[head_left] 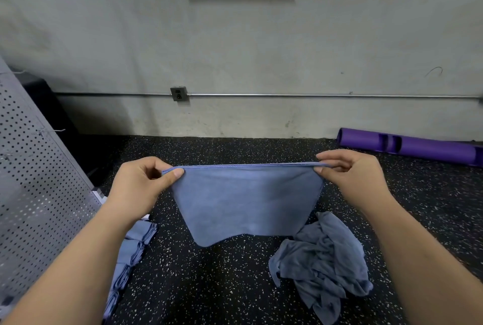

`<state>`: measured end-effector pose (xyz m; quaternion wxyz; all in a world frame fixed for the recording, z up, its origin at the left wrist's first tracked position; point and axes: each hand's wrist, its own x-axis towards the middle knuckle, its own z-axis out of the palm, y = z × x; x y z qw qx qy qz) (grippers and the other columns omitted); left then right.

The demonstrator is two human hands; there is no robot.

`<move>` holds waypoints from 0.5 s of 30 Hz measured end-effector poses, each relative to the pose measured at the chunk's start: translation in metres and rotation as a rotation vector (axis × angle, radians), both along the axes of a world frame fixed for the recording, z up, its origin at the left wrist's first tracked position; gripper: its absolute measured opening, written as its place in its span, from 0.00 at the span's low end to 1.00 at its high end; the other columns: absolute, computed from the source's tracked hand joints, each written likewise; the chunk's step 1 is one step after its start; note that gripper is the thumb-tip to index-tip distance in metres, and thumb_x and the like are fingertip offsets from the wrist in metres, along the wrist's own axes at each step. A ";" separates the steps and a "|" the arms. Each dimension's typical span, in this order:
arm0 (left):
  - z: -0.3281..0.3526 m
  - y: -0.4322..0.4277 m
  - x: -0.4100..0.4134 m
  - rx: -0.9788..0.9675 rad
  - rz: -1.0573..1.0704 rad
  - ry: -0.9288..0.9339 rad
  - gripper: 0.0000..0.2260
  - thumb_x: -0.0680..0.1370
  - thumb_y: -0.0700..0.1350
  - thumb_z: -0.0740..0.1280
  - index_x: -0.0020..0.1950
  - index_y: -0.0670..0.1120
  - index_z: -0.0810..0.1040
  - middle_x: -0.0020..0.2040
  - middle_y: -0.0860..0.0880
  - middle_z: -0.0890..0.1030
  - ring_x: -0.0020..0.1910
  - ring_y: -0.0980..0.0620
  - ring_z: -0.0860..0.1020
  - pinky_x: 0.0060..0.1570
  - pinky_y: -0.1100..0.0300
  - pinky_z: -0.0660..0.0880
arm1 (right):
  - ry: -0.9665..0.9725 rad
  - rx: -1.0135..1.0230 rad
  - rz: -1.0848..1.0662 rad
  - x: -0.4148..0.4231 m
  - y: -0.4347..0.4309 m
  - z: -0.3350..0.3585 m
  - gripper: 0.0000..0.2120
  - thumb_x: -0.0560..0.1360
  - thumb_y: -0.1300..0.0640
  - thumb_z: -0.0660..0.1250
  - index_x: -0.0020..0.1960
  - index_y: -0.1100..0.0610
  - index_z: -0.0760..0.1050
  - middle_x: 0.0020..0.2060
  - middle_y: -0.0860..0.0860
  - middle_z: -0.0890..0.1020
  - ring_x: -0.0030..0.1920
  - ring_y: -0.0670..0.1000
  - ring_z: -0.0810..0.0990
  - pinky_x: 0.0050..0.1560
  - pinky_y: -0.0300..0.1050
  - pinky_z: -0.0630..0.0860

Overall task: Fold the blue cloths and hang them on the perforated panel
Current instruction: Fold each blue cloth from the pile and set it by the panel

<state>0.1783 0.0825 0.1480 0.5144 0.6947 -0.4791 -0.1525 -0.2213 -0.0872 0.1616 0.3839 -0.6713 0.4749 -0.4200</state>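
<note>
A blue cloth (245, 201) hangs doubled over in the air above the speckled floor, its top edge pulled taut. My left hand (142, 184) pinches its top left corner and my right hand (350, 175) pinches its top right corner. A crumpled heap of blue cloths (324, 262) lies on the floor at the lower right. Several folded blue cloths (133, 248) hang in a row along the lower edge of the grey perforated panel (31, 194) on the left, partly hidden by my left forearm.
Thin wire hooks (52, 131) stick out of the panel. A purple tube (407, 145) lies on the floor by the wall at the right. A metal conduit with a socket box (179, 93) runs along the grey wall.
</note>
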 end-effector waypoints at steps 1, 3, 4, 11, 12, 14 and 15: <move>0.001 0.000 -0.001 -0.016 0.024 0.002 0.08 0.75 0.49 0.81 0.42 0.48 0.86 0.39 0.48 0.86 0.36 0.51 0.78 0.41 0.57 0.76 | -0.021 0.002 0.020 0.001 0.000 0.001 0.13 0.73 0.67 0.80 0.52 0.51 0.88 0.41 0.47 0.89 0.41 0.45 0.85 0.49 0.39 0.83; 0.003 0.000 -0.005 -0.040 0.054 0.021 0.09 0.75 0.48 0.81 0.42 0.46 0.85 0.38 0.48 0.86 0.35 0.55 0.76 0.38 0.63 0.73 | -0.047 -0.002 0.049 0.003 0.001 0.002 0.15 0.74 0.69 0.78 0.55 0.53 0.87 0.42 0.47 0.90 0.41 0.43 0.84 0.47 0.33 0.81; 0.003 -0.001 -0.007 -0.051 0.057 0.043 0.09 0.76 0.47 0.80 0.42 0.45 0.84 0.39 0.48 0.86 0.36 0.56 0.77 0.39 0.63 0.73 | -0.058 -0.009 0.053 0.004 0.001 0.002 0.14 0.75 0.69 0.78 0.55 0.53 0.87 0.43 0.46 0.90 0.42 0.42 0.84 0.47 0.32 0.80; 0.002 -0.005 -0.010 -0.083 0.011 0.180 0.03 0.82 0.44 0.74 0.50 0.45 0.86 0.46 0.48 0.88 0.43 0.57 0.80 0.47 0.61 0.76 | -0.218 0.092 0.024 0.010 0.000 -0.004 0.05 0.82 0.58 0.73 0.53 0.49 0.87 0.45 0.58 0.89 0.46 0.49 0.84 0.57 0.50 0.82; 0.002 -0.006 -0.009 -0.086 0.003 0.208 0.04 0.82 0.44 0.73 0.51 0.46 0.87 0.46 0.47 0.87 0.43 0.55 0.80 0.49 0.60 0.76 | -0.238 0.106 0.010 0.011 0.000 -0.004 0.04 0.81 0.57 0.74 0.53 0.51 0.87 0.44 0.56 0.89 0.45 0.48 0.85 0.59 0.52 0.82; 0.000 -0.008 -0.007 -0.092 -0.003 0.257 0.04 0.83 0.47 0.73 0.52 0.47 0.87 0.45 0.47 0.86 0.43 0.52 0.78 0.50 0.52 0.75 | -0.266 0.106 -0.035 0.012 0.001 -0.004 0.04 0.80 0.56 0.76 0.53 0.53 0.87 0.44 0.52 0.90 0.45 0.46 0.86 0.59 0.51 0.83; 0.000 -0.009 -0.006 -0.098 -0.001 0.278 0.05 0.82 0.48 0.74 0.53 0.48 0.87 0.44 0.47 0.85 0.42 0.51 0.77 0.49 0.49 0.74 | -0.277 0.097 -0.059 0.012 0.001 -0.003 0.04 0.79 0.55 0.77 0.53 0.54 0.87 0.43 0.51 0.90 0.44 0.45 0.86 0.58 0.48 0.82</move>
